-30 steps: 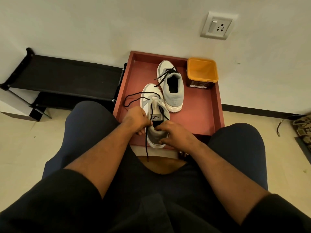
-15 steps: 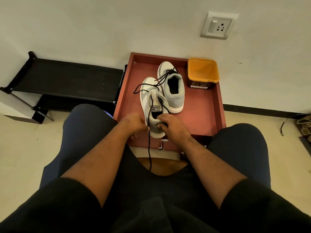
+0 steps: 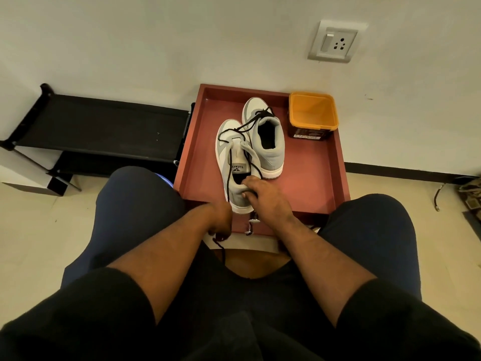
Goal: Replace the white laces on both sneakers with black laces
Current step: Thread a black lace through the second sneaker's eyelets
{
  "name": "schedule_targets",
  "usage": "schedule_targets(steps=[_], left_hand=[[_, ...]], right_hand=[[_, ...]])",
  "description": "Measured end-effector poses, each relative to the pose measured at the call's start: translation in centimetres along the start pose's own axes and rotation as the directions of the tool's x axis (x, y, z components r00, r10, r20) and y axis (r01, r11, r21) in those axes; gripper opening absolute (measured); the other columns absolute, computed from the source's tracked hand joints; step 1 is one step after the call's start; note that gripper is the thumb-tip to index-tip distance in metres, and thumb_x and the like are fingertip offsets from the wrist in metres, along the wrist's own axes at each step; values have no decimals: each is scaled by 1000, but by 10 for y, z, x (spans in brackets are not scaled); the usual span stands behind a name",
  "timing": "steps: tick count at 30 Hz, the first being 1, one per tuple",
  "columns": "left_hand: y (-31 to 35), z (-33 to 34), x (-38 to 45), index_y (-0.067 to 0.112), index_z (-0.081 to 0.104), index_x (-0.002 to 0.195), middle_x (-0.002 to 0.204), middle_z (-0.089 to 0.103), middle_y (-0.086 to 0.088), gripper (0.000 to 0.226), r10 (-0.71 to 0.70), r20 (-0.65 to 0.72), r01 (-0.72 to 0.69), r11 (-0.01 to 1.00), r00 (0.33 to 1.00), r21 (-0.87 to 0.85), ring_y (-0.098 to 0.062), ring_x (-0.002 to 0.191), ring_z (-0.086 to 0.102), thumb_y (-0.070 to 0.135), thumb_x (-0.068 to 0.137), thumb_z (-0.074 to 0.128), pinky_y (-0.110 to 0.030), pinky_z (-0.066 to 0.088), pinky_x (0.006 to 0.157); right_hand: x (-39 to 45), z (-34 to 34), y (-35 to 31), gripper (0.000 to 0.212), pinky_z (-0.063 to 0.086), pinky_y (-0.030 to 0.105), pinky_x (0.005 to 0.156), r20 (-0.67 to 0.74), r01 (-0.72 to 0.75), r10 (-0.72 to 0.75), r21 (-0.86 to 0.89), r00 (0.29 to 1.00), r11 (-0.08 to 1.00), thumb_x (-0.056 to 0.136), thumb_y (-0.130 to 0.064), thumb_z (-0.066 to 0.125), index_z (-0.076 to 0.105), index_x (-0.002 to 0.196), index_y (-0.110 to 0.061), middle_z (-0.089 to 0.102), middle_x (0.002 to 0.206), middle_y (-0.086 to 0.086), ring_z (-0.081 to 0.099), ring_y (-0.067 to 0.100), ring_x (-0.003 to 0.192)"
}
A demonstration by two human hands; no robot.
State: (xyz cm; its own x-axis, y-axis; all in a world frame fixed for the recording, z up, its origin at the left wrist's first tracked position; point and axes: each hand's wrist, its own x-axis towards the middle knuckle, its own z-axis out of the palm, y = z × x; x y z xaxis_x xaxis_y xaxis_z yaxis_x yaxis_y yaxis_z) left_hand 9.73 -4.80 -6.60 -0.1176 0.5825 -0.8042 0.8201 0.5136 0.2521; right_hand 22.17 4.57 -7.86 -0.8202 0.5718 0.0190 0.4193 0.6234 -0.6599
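Two grey and white sneakers stand on a red tray (image 3: 316,183). The near sneaker (image 3: 228,142) has a black lace (image 3: 228,168) running taut from its eyelets down past the heel. My left hand (image 3: 221,217) grips that lace below the tray's front edge, with the loose end hanging under it. My right hand (image 3: 260,195) holds the near sneaker's heel collar, fingers curled over the rim. The far sneaker (image 3: 270,149) sits beside it with a black lace (image 3: 256,118) lying loose across its top.
An orange-rimmed tub (image 3: 312,115) stands at the tray's back right corner. A black low rack (image 3: 99,126) stands against the wall on the left. My knees flank the tray. A wall socket (image 3: 334,43) is above, a cable (image 3: 440,194) lies at the right.
My left hand has pulled back toward me from beside the sneaker to below the tray's edge, drawing the black lace taut. The loop of lace over the toe has shrunk.
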Motion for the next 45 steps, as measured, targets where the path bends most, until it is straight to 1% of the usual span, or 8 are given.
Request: schedule_targets(steps=[2,6,9,15,21,34,40,45], left_hand=[[-3,3,4,7,69,92,98,70,-11,11,-53,84,51,998,995,22,-18,68,61,15,86,69,-31,52,67],[-20,-27,1,18,58,84,83,65,-6,6,-175,-450,1,933,876,-361,-21,74,64,15,89,60,-34,57,71],[-16,-32,-9,12,61,87,72,68,-14,4,-224,-527,-231,713,819,-662,-24,57,66,10,88,65,-30,56,50],[-10,-28,-1,6,68,71,62,68,-13,17,-226,-586,-219,776,778,-591,-24,53,66,11,88,66,-32,57,55],[5,2,-8,1,70,99,92,73,-14,17,-21,-35,18,995,999,-103,-20,70,67,14,88,64,-33,58,73],[-9,-8,5,19,51,109,87,64,-5,32,-354,-580,-3,852,733,-524,-26,72,68,31,86,69,-40,60,64],[0,-6,4,-6,62,103,71,66,-14,19,-301,-89,122,615,949,-779,-20,51,63,10,96,56,-25,50,41],[1,8,7,1,55,127,89,58,-6,36,-225,377,364,862,898,-353,-17,71,59,19,97,58,-27,52,64]], right_hand=[[0,1,1,22,47,30,84,-7,14,-14,27,1000,1000,89,-6,57,64,110,-10,63,108,-1,57,13,96],[3,3,4,24,47,30,86,11,10,-10,25,1000,1000,90,-8,57,64,113,-9,62,112,1,57,14,100],[3,5,6,28,47,28,91,11,-13,12,16,1000,1000,91,-10,57,64,119,-12,61,121,0,57,15,109],[3,8,7,29,49,34,96,11,-31,31,16,999,999,91,-11,57,64,120,-14,61,125,0,58,16,113],[0,7,6,33,45,32,100,-6,-53,53,10,999,999,93,-14,56,62,125,-12,59,132,-1,56,17,119],[1,6,7,35,45,30,102,-17,-66,67,61,998,996,92,-15,61,61,127,-14,60,131,-2,56,14,119],[0,6,7,39,40,28,108,-13,-98,99,62,995,993,92,-16,62,59,131,-13,58,137,1,53,14,124],[1,6,8,38,43,33,106,-11,-83,84,65,996,994,92,-17,63,60,129,-13,59,134,1,55,15,122]])
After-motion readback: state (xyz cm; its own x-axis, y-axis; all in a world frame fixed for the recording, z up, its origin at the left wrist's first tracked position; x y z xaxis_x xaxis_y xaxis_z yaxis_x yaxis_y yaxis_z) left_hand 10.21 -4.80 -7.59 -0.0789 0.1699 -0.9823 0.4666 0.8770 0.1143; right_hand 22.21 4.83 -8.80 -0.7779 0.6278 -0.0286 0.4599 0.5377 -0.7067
